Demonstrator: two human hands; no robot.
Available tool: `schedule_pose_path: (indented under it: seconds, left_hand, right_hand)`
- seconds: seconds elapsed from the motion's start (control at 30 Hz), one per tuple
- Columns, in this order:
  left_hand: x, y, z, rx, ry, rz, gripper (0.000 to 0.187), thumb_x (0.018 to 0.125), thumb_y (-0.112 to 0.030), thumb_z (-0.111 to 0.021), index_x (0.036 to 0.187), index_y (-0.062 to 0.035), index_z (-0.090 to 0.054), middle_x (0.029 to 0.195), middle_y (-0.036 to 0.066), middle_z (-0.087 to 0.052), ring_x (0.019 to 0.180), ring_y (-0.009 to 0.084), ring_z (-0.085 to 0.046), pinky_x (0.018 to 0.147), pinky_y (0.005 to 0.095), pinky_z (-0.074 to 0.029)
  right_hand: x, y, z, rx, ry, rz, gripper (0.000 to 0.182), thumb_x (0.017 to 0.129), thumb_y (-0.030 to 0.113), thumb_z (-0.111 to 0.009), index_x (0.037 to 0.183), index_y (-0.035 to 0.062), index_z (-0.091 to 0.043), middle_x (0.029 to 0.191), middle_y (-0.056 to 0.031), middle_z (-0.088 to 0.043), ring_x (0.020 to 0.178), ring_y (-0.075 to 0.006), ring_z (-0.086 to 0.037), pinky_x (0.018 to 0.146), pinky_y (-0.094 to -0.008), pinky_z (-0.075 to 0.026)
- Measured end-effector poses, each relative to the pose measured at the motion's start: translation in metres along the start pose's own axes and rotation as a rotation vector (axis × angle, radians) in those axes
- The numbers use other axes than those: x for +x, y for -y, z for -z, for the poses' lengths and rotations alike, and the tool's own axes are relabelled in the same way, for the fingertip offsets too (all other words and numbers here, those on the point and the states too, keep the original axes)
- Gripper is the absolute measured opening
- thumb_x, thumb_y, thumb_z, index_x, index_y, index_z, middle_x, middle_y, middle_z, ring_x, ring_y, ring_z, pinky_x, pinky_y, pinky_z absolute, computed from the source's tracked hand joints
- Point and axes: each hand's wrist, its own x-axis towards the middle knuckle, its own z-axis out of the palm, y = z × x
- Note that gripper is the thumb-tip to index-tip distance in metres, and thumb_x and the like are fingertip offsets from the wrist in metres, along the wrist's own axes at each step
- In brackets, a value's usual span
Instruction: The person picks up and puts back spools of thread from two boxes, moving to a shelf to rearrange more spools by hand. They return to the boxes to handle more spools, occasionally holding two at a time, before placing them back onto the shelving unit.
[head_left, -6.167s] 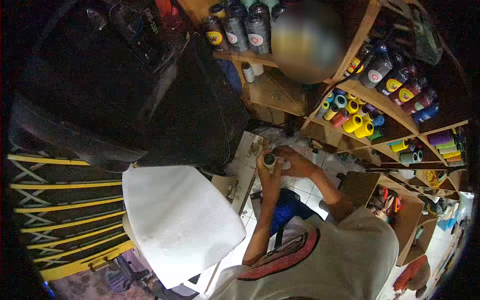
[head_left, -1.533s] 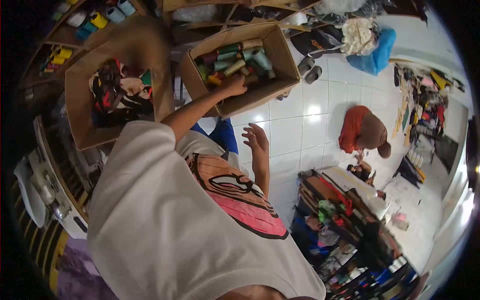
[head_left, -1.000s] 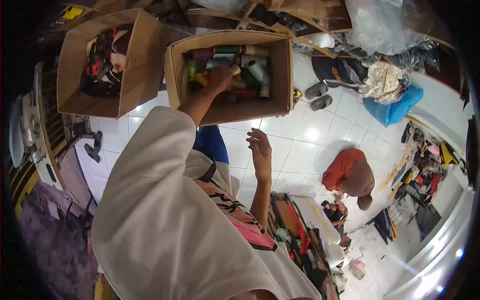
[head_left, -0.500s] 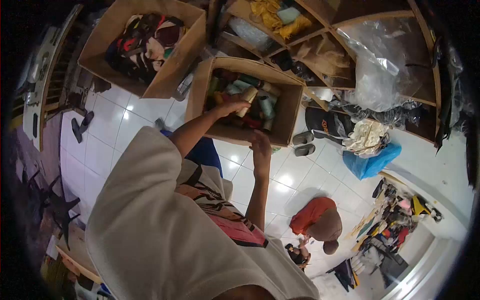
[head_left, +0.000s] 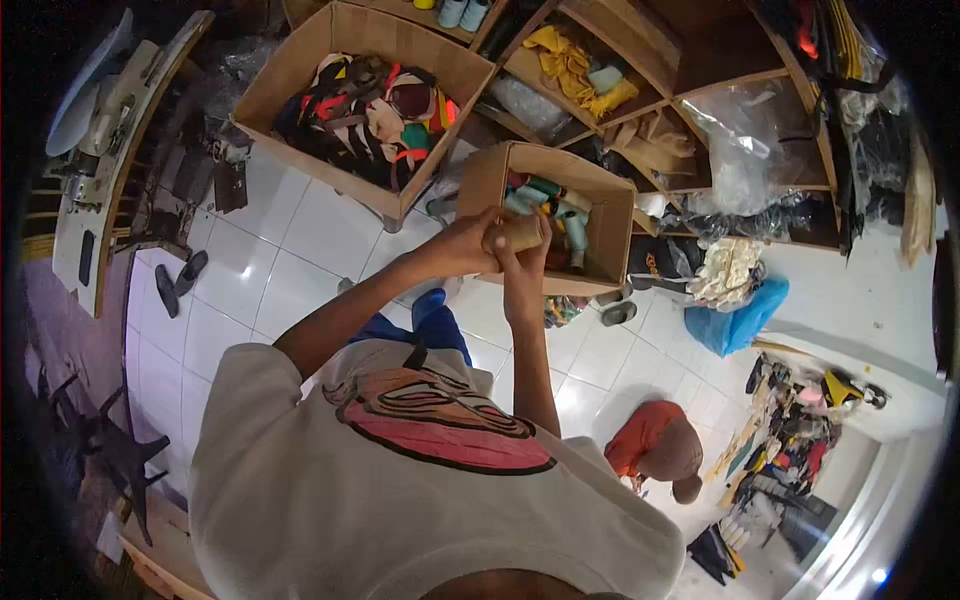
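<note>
A tan thread spool is held between both my hands, in front of the smaller cardboard box. My left hand closes on its left end. My right hand grips it from below and the right, thumb and fingers around it. Behind the hands, the box holds several thread spools in pale blue-green, dark green and other colours. My hands hide part of the box's near left side and some of what lies in it.
A larger cardboard box of fabric scraps stands at the left. Wooden shelves rise behind. A sewing machine is far left. A person in a red top is low at the right, near scattered scraps. Sandals lie on the tiles.
My left hand has lifted the tan spool out from over the box and towards me. My right hand, which was apart and empty, now holds it too. The view has shifted.
</note>
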Motion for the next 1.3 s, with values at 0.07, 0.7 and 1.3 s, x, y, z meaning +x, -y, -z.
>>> schedule_pose_path:
  seconds: [0.07,0.7,1.3]
  left_hand:
    - [-0.009,0.017,-0.001,-0.022,-0.094,-0.070,0.092,0.066,-0.023,-0.080,0.139,-0.0056,-0.027,0.122,0.023,-0.053,0.113,0.0343,-0.056,0.092,0.0402,-0.046]
    - [-0.139,-0.058,0.048,0.439,-0.666,-0.506,0.049,0.071,-0.041,-0.075,0.086,0.0008,-0.056,0.070,0.016,-0.059,0.063,0.0363,-0.063,0.057,0.0412,-0.050]
    - [-0.263,-0.019,0.099,0.314,-0.605,-0.188,0.055,0.082,-0.037,-0.068,0.113,0.0042,-0.049,0.106,0.024,-0.056,0.097,0.0352,-0.058,0.077,0.0396,-0.047]
  right_hand:
    - [-0.002,-0.009,-0.012,0.083,-0.043,0.031,0.064,0.087,0.011,-0.068,0.139,0.0076,-0.030,0.132,-0.0121,-0.044,0.121,-0.0223,-0.045,0.100,-0.0357,-0.040]
    - [-0.064,0.070,-0.132,0.688,-0.118,-0.111,0.035,0.094,0.038,-0.051,0.118,0.0122,-0.052,0.101,-0.0005,-0.058,0.079,-0.0056,-0.058,0.041,-0.0123,-0.041]
    - [-0.087,0.054,-0.222,0.144,0.230,0.201,0.053,0.079,0.014,-0.075,0.120,0.0069,-0.042,0.109,-0.0055,-0.052,0.099,-0.0160,-0.054,0.087,-0.0313,-0.047]
